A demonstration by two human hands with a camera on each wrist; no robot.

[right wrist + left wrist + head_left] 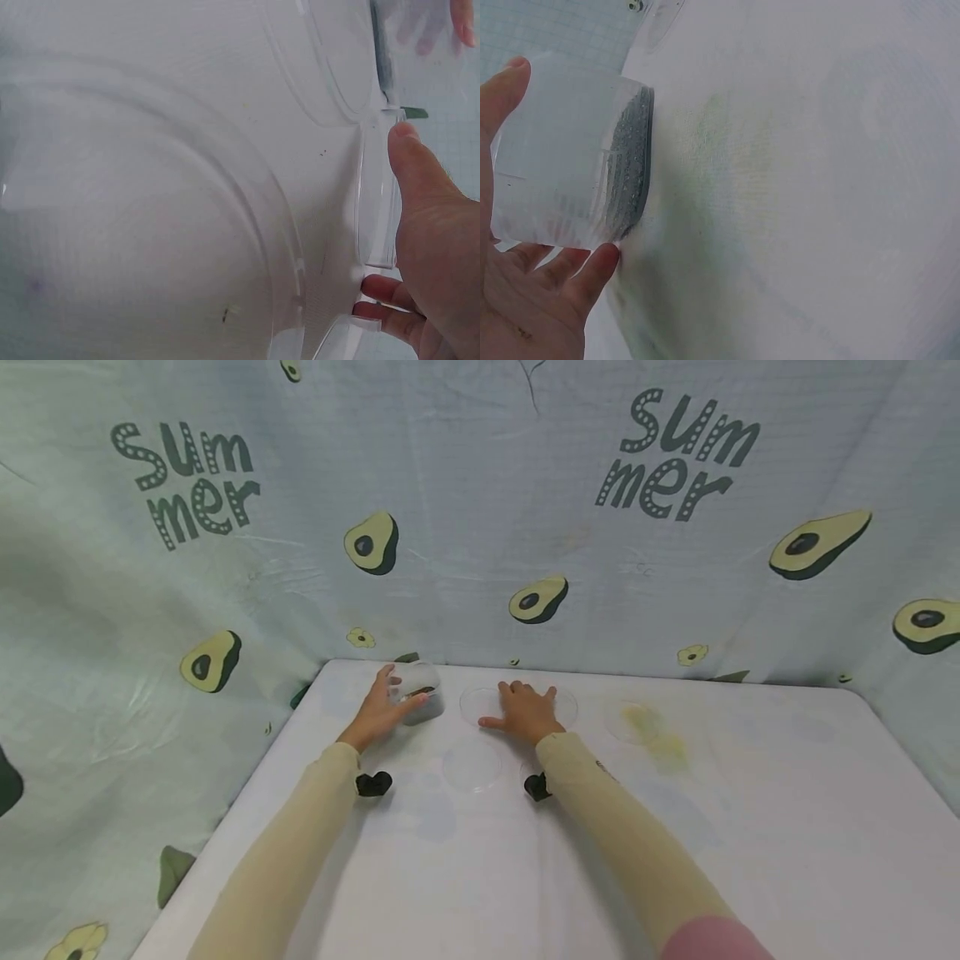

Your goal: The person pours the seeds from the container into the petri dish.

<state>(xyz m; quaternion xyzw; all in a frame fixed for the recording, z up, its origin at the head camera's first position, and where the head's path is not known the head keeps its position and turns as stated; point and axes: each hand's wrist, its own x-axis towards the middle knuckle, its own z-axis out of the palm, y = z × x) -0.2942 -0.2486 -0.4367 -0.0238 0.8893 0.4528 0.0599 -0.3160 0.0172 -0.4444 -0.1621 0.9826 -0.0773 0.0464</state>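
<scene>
A clear plastic container [424, 712] with dark grains at its bottom stands near the far left of the table. My left hand [380, 712] holds it around the side, its thumb across the front and its fingers on the far left. In the left wrist view the container [570, 150] lies between thumb and fingertips. To its right, my right hand [525, 710] spreads its fingers low over clear round lids. The thumb is by the left lid [471, 706]. In the right wrist view, thumb and fingertips lie at opposite ends of a clear lid [376, 195].
More clear round pieces lie on the white table [465, 877]: one lid [472, 767] nearer me, another lid [572, 706] right of the hand. Yellow-green stains [660, 739] mark the cloth farther right. Behind rises a fabric wall [450, 527] with avocado prints.
</scene>
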